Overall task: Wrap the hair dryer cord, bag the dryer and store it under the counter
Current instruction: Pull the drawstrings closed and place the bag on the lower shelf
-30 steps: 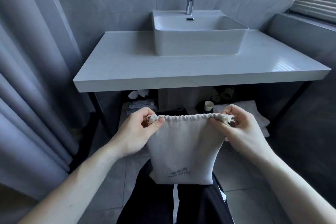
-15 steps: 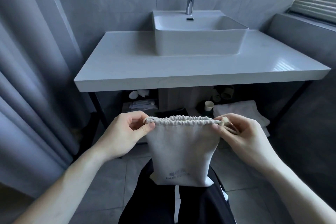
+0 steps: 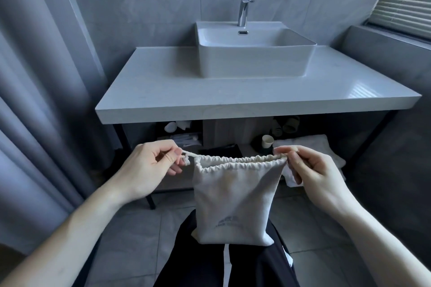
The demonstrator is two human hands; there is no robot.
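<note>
The pale canvas drawstring bag [image 3: 235, 200] hangs before the white counter [image 3: 233, 98], mouth gathered but slightly agape. The left hand [image 3: 149, 170] pinches the cord's knotted end [image 3: 186, 158]; the right hand [image 3: 319, 175] pinches the opposite corner. An uneven pull could leave the mouth gaping.

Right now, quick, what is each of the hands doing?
Left hand: closed, pinching the drawstring of the cloth bag.
Right hand: closed, pinching the bag's gathered top edge.
</note>
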